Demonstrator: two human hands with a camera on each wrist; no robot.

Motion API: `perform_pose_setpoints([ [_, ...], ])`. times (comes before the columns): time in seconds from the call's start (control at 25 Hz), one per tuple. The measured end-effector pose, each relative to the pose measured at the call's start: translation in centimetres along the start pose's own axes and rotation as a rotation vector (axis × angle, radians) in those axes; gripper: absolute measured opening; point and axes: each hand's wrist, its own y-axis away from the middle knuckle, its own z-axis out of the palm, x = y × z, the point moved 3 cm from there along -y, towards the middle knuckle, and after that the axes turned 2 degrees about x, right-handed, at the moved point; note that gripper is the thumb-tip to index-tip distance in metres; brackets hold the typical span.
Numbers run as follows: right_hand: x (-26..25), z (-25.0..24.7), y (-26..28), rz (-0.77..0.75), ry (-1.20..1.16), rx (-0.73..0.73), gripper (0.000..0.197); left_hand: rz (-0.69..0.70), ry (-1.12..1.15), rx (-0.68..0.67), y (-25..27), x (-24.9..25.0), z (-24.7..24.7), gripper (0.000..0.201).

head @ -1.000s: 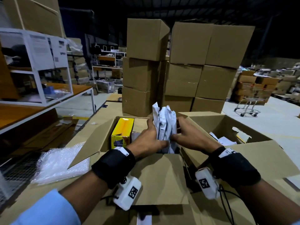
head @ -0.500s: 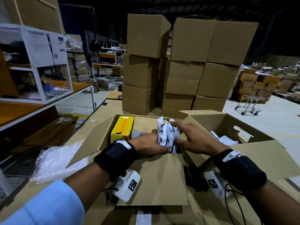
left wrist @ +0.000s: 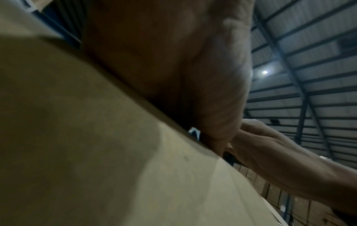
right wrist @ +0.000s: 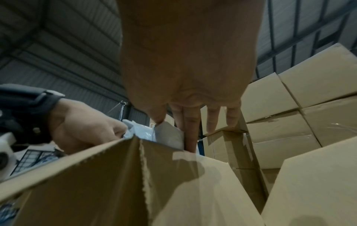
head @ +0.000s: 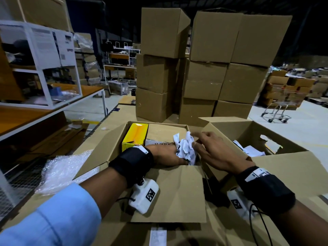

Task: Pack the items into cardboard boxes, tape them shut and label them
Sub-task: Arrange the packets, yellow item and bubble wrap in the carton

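An open cardboard box (head: 177, 192) stands in front of me with its flaps out. Inside it are a yellow carton (head: 135, 137) and a brown carton beside that. A wad of crumpled white paper (head: 185, 149) sticks up at the box's right inner wall. My left hand (head: 166, 155) reaches in over the near flap and grips the wad from the left. My right hand (head: 211, 150) touches it from the right with straight fingers. In the right wrist view the paper (right wrist: 168, 134) lies between its thumb and index finger, and the left hand (right wrist: 85, 126) is curled round it.
A second open box (head: 230, 128) with loose white papers (head: 252, 151) touches the first on the right. Bubble wrap (head: 62, 169) lies to the left. A tall stack of sealed boxes (head: 195, 68) rises behind. A white shelf (head: 40, 68) stands far left, a shopping cart (head: 282, 107) far right.
Both hands have pushed the paper wad down from above the rim into the box. The right hand has gone from a grip to straight fingers.
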Motion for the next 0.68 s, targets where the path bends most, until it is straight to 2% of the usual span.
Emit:
perform_pose_setpoints([
  [0.04, 0.2, 0.2, -0.1, -0.01, 0.019, 0.019, 0.047, -0.003, 0.011, -0.006, -0.1, 0.0, 0.0, 0.062],
  [0.16, 0.7, 1.0, -0.4, -0.042, 0.094, -0.009, 0.076, 0.016, 0.034, -0.049, -0.6, -0.2, 0.5, 0.051],
  [0.2, 0.8, 1.2, -0.4, -0.048, 0.117, -0.021, 0.077, 0.021, 0.05, -0.053, -0.6, -0.2, 0.7, 0.05],
  [0.36, 1.1, 1.8, 0.3, -0.081, 0.173, -0.106, 0.069, 0.025, 0.239, -0.073, -1.0, -0.6, 1.4, 0.051],
  [0.44, 1.2, 1.8, 0.6, -0.067, 0.187, -0.139, 0.063, 0.005, 0.333, -0.086, -0.5, -0.2, 1.3, 0.042],
  [0.56, 1.0, 1.7, 0.6, -0.103, 0.187, -0.134, 0.067, -0.032, 0.384, -0.095, -0.5, -0.2, 1.4, 0.057],
  [0.68, 0.4, 1.7, 0.2, -0.189, 0.117, -0.22, 0.053, -0.074, 0.299, -0.119, -1.0, -0.8, 1.6, 0.071],
])
